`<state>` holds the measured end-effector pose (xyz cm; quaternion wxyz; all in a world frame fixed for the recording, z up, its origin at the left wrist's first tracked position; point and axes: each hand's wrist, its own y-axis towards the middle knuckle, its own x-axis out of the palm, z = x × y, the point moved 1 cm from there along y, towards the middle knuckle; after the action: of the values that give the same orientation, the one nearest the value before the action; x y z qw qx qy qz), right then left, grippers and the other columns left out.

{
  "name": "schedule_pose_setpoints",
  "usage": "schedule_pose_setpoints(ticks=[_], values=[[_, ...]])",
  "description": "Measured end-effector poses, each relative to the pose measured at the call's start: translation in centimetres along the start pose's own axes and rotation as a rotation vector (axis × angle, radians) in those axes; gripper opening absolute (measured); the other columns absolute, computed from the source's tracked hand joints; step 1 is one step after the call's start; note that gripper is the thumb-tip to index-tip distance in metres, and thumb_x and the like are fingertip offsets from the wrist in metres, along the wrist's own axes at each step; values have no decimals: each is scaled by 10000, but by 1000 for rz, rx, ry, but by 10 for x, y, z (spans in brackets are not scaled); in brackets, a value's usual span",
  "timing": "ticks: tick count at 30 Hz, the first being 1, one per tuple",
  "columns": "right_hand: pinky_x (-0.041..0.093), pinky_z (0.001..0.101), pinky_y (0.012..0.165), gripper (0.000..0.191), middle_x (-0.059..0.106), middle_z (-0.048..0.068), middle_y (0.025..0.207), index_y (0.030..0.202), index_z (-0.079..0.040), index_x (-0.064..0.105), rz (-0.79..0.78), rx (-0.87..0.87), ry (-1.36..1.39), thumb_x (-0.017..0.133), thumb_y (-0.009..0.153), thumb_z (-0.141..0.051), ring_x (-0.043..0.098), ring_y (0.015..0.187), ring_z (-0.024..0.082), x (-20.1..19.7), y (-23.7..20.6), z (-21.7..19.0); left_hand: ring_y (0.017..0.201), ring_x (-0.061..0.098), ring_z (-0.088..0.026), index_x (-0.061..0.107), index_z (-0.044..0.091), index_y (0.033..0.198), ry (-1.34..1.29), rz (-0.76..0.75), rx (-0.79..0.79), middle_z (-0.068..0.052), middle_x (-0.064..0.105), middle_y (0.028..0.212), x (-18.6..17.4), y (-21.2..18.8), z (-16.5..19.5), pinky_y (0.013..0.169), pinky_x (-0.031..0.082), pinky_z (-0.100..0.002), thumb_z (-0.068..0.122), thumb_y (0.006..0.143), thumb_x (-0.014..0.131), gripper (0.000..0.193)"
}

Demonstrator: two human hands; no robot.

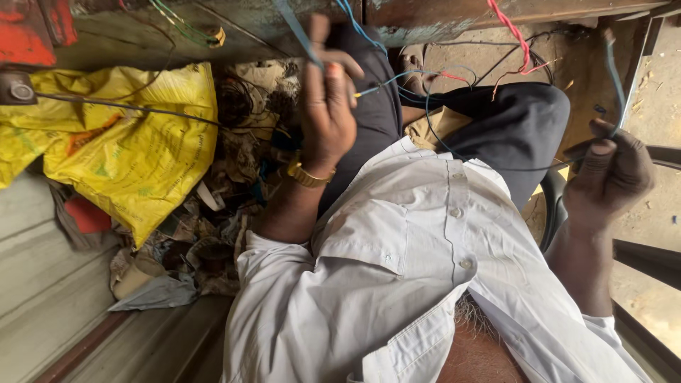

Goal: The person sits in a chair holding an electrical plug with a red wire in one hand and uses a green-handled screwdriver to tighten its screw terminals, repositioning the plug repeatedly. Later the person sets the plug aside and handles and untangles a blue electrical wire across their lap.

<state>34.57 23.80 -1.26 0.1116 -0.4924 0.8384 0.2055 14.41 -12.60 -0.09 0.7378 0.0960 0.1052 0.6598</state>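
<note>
My left hand, with a gold watch at the wrist, is raised over my lap and pinches a light blue wire that runs up to the top edge. Thin blue wires with red and yellow ends loop away from it over my dark trousers. My right hand is at the right, closed around a teal wire that rises toward the upper right. A thin dark wire runs between the two hands. My white shirt fills the lower middle.
A crumpled yellow sack lies at the left beside a heap of rags and scraps. A red metal part sits top left. A red wire hangs from a rusty beam. Ribbed metal flooring lies lower left.
</note>
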Motion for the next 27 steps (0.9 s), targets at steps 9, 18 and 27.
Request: schedule_pose_setpoints(ticks=[9, 18, 27], values=[[454, 212, 676, 210, 716, 141, 955, 1349, 48, 640, -31, -152, -56, 673, 1216, -111, 614, 753, 113, 27, 5, -21, 794, 578, -147, 496, 231, 1474, 353, -72, 350, -63, 705, 1050, -15, 7, 7, 692, 504, -260, 198, 1155, 443, 325], [534, 254, 666, 196, 695, 150, 833, 1214, 74, 707, -174, -258, -151, 733, 1123, -97, 711, 737, 184, 43, 11, -61, 798, 595, -100, 363, 136, 1605, 213, -280, 224, 16, 608, 950, 15, -14, 11, 708, 520, -243, 201, 1230, 487, 400], [505, 286, 616, 177, 662, 147, 831, 1202, 58, 710, -172, -340, -184, 741, 1087, -73, 681, 692, 206, 55, 23, -73, 743, 533, -121, 488, 209, 1556, 217, -360, 178, -5, 535, 890, 24, -22, 9, 662, 468, -286, 162, 1153, 600, 421]])
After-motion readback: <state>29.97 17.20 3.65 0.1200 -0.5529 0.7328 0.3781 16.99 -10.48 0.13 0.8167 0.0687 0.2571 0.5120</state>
